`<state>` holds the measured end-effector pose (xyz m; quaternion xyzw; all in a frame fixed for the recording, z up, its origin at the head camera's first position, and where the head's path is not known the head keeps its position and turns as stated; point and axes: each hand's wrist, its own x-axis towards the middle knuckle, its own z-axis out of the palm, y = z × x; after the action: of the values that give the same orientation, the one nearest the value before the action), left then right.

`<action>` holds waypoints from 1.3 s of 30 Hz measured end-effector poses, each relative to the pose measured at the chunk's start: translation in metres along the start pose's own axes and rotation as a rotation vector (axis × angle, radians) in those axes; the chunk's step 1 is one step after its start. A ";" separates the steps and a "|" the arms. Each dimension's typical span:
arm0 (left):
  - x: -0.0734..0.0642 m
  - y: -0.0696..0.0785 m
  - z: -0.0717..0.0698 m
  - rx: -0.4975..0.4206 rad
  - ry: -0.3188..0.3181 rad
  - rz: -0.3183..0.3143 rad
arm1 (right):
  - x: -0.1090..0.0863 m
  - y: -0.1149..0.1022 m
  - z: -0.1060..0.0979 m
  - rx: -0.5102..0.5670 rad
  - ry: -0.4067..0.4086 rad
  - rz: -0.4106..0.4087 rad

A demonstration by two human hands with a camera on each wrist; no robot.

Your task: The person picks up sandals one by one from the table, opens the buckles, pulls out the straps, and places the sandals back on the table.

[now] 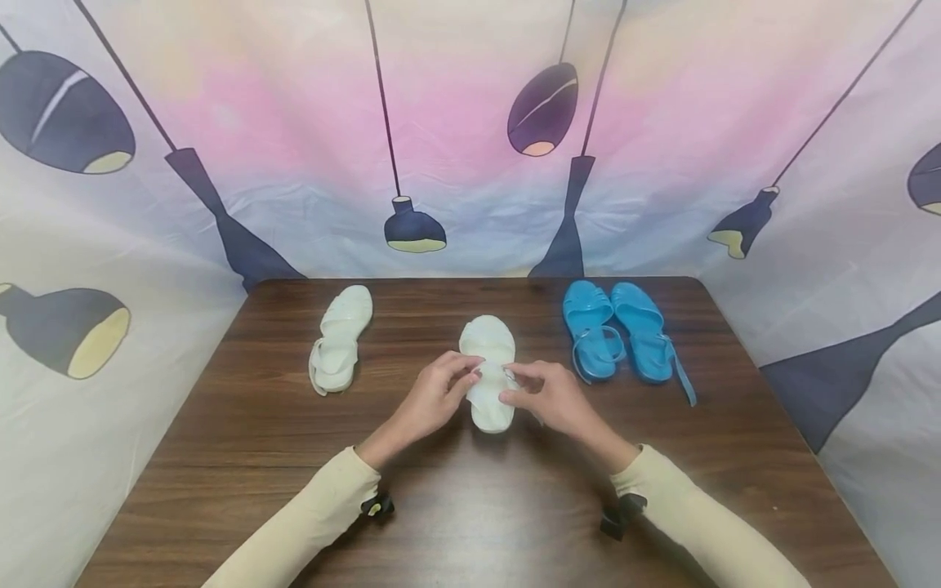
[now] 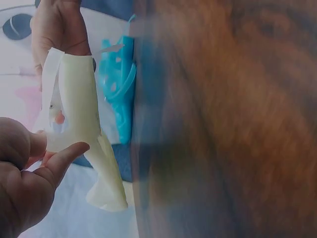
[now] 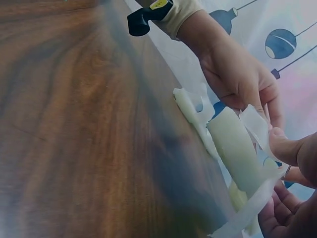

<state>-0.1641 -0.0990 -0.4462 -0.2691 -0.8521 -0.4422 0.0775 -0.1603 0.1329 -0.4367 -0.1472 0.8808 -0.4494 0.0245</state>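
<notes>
A white sandal [image 1: 488, 339] is between both hands near the middle of the table, toe pointing away. My left hand [image 1: 437, 392] grips its strap at the left side with thumb and fingers. On the right side, my right hand [image 1: 555, 396] pinches the ankle strap [image 3: 252, 210], whose loose end hangs down in the right wrist view. The left wrist view shows the sandal's pale heel [image 2: 79, 94] and back strap from behind. A small metallic buckle shows near the right fingertips, partly hidden by them.
A second white sandal [image 1: 345, 318] lies to the left on the brown wooden table [image 1: 470, 506]. To the right stand two blue sandals [image 1: 586, 302], one with its strap trailing outward. A cloth printed with lamps [image 1: 415, 229] hangs behind and beside the table.
</notes>
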 end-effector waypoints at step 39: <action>-0.029 0.003 0.026 -0.005 -0.137 -0.106 | -0.036 0.032 0.004 0.194 -0.244 0.161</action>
<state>-0.1356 -0.0886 -0.4703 -0.2533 -0.8674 -0.4282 -0.0053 -0.1333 0.1576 -0.4675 -0.1269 0.8326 -0.5077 0.1813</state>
